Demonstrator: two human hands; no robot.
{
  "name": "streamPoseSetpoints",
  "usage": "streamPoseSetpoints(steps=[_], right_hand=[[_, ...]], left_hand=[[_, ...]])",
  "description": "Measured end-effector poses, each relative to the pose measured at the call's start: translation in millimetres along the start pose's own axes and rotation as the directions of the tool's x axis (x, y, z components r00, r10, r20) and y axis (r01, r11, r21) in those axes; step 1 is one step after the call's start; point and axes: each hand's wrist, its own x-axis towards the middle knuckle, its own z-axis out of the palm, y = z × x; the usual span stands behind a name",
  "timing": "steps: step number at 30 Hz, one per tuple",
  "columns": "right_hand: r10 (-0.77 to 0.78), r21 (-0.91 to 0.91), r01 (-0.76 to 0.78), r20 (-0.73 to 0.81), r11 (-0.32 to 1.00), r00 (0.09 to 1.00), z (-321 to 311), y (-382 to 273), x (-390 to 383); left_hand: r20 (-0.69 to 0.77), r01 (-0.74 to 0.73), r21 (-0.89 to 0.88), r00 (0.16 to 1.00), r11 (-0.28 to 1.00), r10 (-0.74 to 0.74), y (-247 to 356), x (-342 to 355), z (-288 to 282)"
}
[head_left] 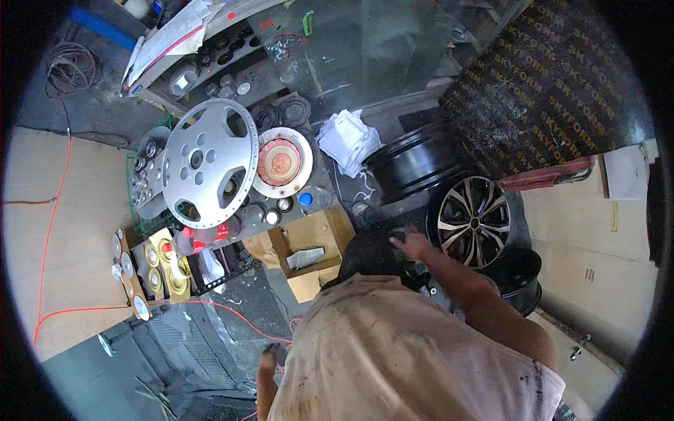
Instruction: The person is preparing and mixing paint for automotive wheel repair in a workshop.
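Observation:
My right hand reaches over a dark shape at the middle, just left of a black and silver alloy wheel; whether its fingers grip anything is unclear. My left hand hangs low beside a thin red hose, its fingers small and indistinct. An open cardboard box with a pale item inside lies left of my right hand. A black rim lies behind the wheel, and another black rim sits below it.
A cluttered bench holds a silver wheel face, plates, bottles and small cans. White cloths lie behind. A plywood board stands left, a printed dark sheet and pale cabinets right. A coiled cable lies upper left.

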Motion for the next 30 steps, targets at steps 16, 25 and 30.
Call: streamPoseSetpoints(steps=[16,25,30], right_hand=[[0.007,0.057,0.000,-0.123,0.998,0.992,-33,13,-44],[0.046,-0.039,-0.048,-0.051,0.998,0.998,-143,23,67],[-0.164,0.021,0.164,-0.011,0.986,0.986,-238,32,124]], left_hand=[[0.144,-0.427,-0.053,0.891,0.903,0.430,32,69,54],[-0.090,0.004,-0.313,0.995,0.950,-0.034,15,49,89],[-0.427,-0.069,-0.823,0.730,0.564,-0.533,75,-17,79]])
